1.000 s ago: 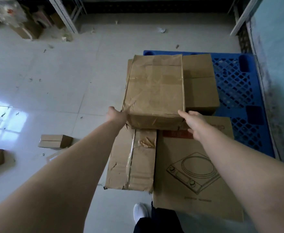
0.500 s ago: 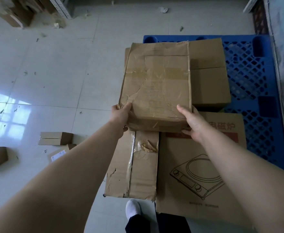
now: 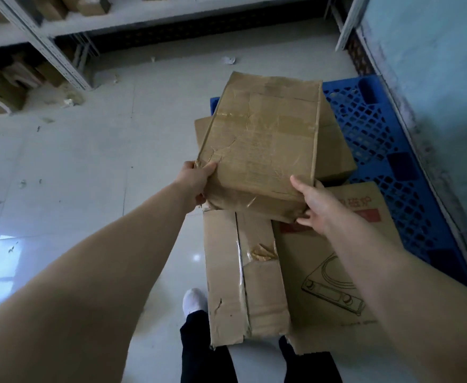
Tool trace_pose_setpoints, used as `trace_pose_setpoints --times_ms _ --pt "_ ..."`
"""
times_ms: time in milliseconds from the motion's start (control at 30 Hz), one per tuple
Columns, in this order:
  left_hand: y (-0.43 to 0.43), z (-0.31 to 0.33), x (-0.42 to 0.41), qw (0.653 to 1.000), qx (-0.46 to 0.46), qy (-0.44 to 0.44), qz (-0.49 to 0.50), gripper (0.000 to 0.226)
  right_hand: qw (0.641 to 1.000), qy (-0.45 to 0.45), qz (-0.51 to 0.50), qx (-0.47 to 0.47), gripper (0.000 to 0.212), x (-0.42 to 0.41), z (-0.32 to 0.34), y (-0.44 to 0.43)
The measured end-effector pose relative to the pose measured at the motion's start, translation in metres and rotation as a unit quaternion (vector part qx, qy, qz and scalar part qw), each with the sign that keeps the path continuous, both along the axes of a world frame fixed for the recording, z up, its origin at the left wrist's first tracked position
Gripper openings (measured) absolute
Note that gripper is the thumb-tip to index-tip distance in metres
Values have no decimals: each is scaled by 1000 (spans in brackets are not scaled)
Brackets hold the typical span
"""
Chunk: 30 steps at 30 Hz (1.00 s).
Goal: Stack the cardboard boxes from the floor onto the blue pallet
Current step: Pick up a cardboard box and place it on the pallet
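**Both hands on the worn box, over the pallet stack**

Your left hand grips the near-left corner of the worn cardboard box: thumb on the top face, fingers curled round the edge & under. Your right hand grips the near-right corner the same way, thumb up top, fingers wrapped under the front face. Both arms are stretched fwd.

The box is creased, w/ tape across the top. It sits above the other cartons, its near edge over the seam btwn two of them. Can't tell if its underside touches anything.

Below it, near side: a narrow taped box w/ torn tape on the left, and touching it on the right a printed box w/ a line drawing of a cooktop & a red band. Beyond those, a plain box is partly covered by the one you hold.

The cartons lie on the left part of the blue pallet; its open lattice shows on the right, next to the wall.

A white shoe stands on the tiled floor just left of the narrow box. Far left: a metal rack w/ more cartons, and a paper scrap on the floor beyond the pallet.
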<state>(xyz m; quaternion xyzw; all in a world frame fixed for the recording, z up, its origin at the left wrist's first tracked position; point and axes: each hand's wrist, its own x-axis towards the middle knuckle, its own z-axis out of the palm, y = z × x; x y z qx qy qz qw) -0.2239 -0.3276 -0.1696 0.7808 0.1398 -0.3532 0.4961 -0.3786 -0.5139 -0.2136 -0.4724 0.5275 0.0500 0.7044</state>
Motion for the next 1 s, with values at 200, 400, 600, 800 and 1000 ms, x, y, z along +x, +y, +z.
trace_pose_setpoints --times_ms 200,400,600,800,1000 --pt "21 12 56 997 -9 -15 -74 48 995 -7 -103 8 72 26 3 55" --pt "29 -2 113 992 -5 -47 -119 48 983 -23 -174 51 80 67 -16 114" --pt "15 -45 147 990 -32 -87 -111 63 976 -29 -209 47 80 114 -41 113" --pt "4 -103 137 992 -18 -28 -122 82 992 -31 -124 -1 59 157 -79 132" --pt "8 -123 82 977 128 -165 -40 51 991 2 -133 -9 43 125 -108 137"
